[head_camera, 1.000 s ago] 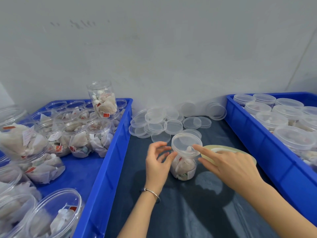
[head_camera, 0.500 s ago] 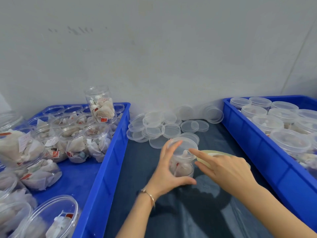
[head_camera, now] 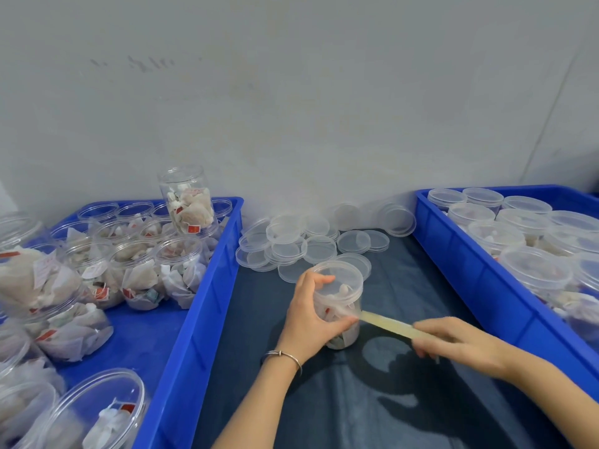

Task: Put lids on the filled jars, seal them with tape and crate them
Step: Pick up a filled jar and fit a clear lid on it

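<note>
My left hand (head_camera: 311, 314) was curled round the jar (head_camera: 340, 303) I was working on, thumb low on its wall and fingers up near the lid (head_camera: 337, 270), holding it upright on the dark cloth (head_camera: 372, 400) between the two blue crates. The lid was already on. My right hand (head_camera: 453, 341) pinched a strip of yellowish tape (head_camera: 389, 324), which ran taut from my fingers to the side of the jar, where its far end touched the wall just by my left thumb. Whether the roll itself sat in that hand I could not tell.

So this jar was capped and its sealing had only begun; I judged the tape had yet to go round it, and then it wanted a place in a crate.

The right crate (head_camera: 460, 254) held a good many lidded jars, apparently finished. The left crate (head_camera: 201, 303) was still crowded with filled jars standing or lying open, no lids on them. A heap of loose lids (head_camera: 291, 244) lay at the back of the cloth by the wall, near my jar. By my reckoning much of the job remained.
</note>
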A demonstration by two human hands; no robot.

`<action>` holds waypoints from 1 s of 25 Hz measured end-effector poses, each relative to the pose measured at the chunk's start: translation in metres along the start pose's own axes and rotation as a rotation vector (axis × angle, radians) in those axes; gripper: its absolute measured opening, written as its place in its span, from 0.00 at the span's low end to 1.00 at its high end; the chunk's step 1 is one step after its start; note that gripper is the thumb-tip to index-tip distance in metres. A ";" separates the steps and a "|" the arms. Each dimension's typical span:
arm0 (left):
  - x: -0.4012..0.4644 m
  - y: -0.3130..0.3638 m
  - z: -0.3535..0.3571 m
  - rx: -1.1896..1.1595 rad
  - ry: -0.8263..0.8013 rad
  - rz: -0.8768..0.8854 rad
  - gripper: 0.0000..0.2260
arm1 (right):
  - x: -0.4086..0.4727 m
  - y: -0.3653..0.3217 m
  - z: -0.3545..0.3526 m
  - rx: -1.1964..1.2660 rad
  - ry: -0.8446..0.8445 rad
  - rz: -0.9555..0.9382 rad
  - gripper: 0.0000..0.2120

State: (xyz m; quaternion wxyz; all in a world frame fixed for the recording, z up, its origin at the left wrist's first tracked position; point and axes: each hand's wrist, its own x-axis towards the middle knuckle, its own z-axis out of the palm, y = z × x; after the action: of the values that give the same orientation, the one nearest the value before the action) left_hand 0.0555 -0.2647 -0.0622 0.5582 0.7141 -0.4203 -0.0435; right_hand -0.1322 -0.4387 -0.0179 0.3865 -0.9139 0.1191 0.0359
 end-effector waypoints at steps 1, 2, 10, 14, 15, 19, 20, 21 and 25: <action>0.001 -0.001 -0.001 -0.016 -0.006 -0.011 0.29 | -0.004 -0.002 -0.005 0.013 -0.001 -0.011 0.14; 0.001 -0.001 -0.002 -0.042 -0.010 -0.027 0.29 | -0.007 -0.005 -0.011 -0.010 0.008 -0.025 0.16; -0.004 -0.004 -0.015 -0.195 -0.087 -0.118 0.28 | -0.008 -0.031 -0.046 -0.805 0.217 0.161 0.19; -0.014 -0.003 -0.025 -0.243 -0.192 -0.148 0.27 | 0.022 -0.037 -0.032 -0.870 0.289 0.168 0.19; -0.016 -0.002 -0.027 -0.247 -0.208 -0.154 0.27 | 0.030 -0.038 -0.028 -0.904 0.311 0.156 0.19; -0.018 0.003 -0.035 -0.272 -0.248 -0.172 0.27 | 0.053 -0.044 -0.013 -0.953 0.378 0.129 0.19; -0.018 0.003 -0.036 -0.280 -0.257 -0.173 0.27 | 0.056 -0.046 -0.009 -0.938 0.383 0.130 0.19; -0.018 0.004 -0.037 -0.287 -0.266 -0.175 0.27 | 0.059 -0.048 -0.007 -0.915 0.382 0.133 0.19; -0.017 0.005 -0.039 -0.312 -0.299 -0.193 0.27 | 0.069 -0.056 0.002 -0.865 0.353 0.123 0.17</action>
State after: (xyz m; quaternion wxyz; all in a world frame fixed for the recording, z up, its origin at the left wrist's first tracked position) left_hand 0.0622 -0.2240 -0.0505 0.5868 0.6415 -0.4162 -0.2662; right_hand -0.0513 -0.4125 0.0087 -0.0590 -0.9744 0.2111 -0.0507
